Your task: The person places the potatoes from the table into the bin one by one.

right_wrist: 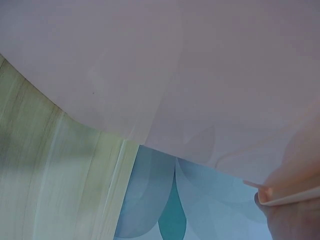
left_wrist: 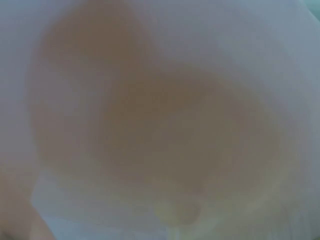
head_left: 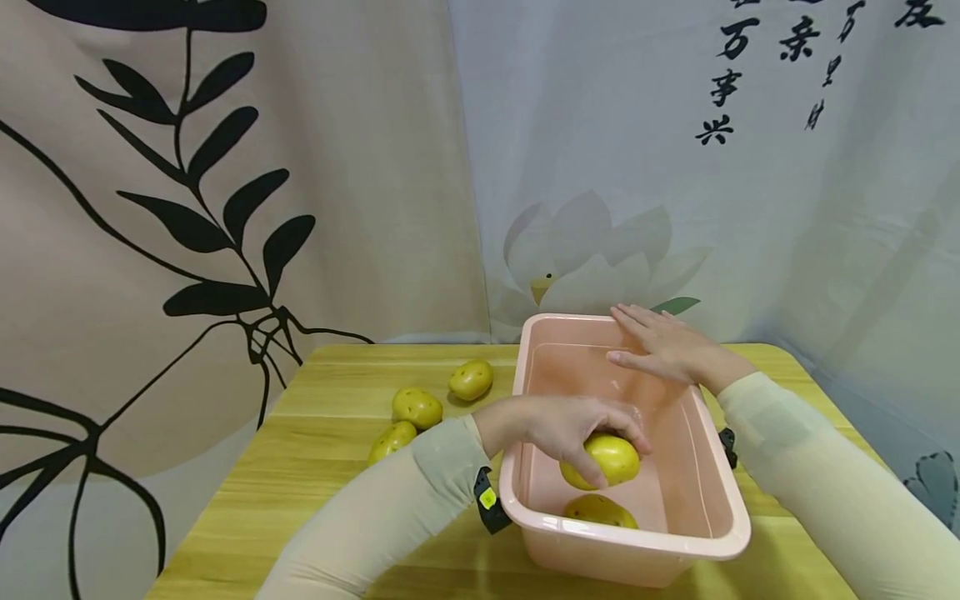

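Observation:
In the head view a pink plastic basin (head_left: 705,546) stands on the table. My left hand (head_left: 577,425) reaches inside it and grips a yellow potato (head_left: 613,460), thumb on the near side and fingers over the top. Below that, a second potato (head_left: 600,510) lies on the basin floor, partly hidden by the near rim. My right hand (head_left: 667,346) rests on the far right corner of the rim, fingers straight, thumb spread over the inside. The right wrist view shows fingers (right_wrist: 295,220) at the rim. The left wrist view is a blur of pink and brown.
Left of the basin, three potatoes lie on the wooden table (head_left: 300,467): one at the back (head_left: 471,380), one in the middle (head_left: 417,407), and one partly behind my left sleeve (head_left: 393,440). A printed curtain (head_left: 390,167) hangs behind the table.

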{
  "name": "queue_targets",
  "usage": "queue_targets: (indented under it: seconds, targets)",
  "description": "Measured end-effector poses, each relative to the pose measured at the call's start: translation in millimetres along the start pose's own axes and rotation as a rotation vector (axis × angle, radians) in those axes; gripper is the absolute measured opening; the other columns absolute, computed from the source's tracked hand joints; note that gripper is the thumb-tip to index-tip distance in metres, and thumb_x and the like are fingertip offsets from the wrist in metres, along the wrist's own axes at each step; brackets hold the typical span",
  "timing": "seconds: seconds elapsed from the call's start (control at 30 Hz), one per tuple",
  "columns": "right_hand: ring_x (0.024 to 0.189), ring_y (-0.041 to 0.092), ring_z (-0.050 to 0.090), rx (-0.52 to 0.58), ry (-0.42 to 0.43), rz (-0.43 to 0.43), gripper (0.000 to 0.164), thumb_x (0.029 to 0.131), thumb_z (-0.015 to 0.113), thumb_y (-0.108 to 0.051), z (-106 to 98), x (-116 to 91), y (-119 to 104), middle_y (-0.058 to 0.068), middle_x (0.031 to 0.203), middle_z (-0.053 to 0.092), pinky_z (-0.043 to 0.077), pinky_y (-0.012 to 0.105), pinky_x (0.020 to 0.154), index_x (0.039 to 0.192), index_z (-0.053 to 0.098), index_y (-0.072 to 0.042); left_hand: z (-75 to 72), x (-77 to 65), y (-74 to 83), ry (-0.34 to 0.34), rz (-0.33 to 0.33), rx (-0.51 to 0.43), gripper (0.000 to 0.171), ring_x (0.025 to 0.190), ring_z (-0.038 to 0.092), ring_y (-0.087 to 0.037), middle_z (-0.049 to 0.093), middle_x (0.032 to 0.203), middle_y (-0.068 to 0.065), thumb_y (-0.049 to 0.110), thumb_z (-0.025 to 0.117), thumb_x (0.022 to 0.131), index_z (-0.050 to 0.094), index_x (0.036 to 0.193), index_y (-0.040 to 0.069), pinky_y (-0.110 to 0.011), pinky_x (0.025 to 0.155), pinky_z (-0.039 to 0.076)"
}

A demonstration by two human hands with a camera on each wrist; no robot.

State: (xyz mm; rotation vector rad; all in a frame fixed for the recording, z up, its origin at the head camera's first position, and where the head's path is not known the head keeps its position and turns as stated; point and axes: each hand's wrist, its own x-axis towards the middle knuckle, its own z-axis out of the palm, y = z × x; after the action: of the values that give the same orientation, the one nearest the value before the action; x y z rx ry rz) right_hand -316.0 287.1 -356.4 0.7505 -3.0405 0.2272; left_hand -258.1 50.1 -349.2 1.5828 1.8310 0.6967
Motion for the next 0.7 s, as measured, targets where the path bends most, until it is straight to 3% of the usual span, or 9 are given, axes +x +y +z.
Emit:
queue_targets:
  seconds: [0.13, 0.4, 0.7]
  targets:
    - [0.145, 0.035, 0.01, -0.001, 0.0, 0.0, 0.089, 0.092, 0.038, -0.069, -0.5, 0.3, -0.4, 0.014, 0.159, 0.012, 0.008, 0.06, 0.112, 0.155, 0.013, -0.012, -0.2, 0.1, 1.7, -0.022, 0.01, 0.005, 0.056, 0.106, 0.049, 0.0, 0.05, 0.121, 0.002, 0.002, 0.079, 0.077, 0.056, 0.127, 0.008, -0.016, 0.095, 0.041]
    - [0.145, 0.035, 0.011, -0.001, 0.0, 0.002, 0.09, 0.091, 0.037, -0.07, -0.1, 0.1, 0.2, 0.014, 0.159, 0.012, 0.007, 0.059, 0.112, 0.155, 0.012, -0.013, 3.2, -0.3, 3.3, -0.041, -0.09, -0.282, 0.059, 0.115, 0.054, -0.003, 0.059, 0.125, -0.009, -0.013, 0.069, 0.08, 0.047, 0.134, -0.001, -0.017, 0.103, 0.035]
    - [0.145, 0.035, 0.011, -0.001, -0.003, 0.002, 0.09, 0.091, 0.037, -0.07, -1.6, -0.1, -1.3, 0.015, 0.159, 0.013, 0.008, 0.059, 0.113, 0.155, 0.013, -0.011, 2.9, -0.3, 1.0, -0.027, -0.073, -0.331, 0.062, 0.116, 0.054, -0.007, 0.057, 0.128, -0.014, -0.012, 0.07, 0.08, 0.044, 0.136, -0.004, -0.019, 0.103, 0.036]
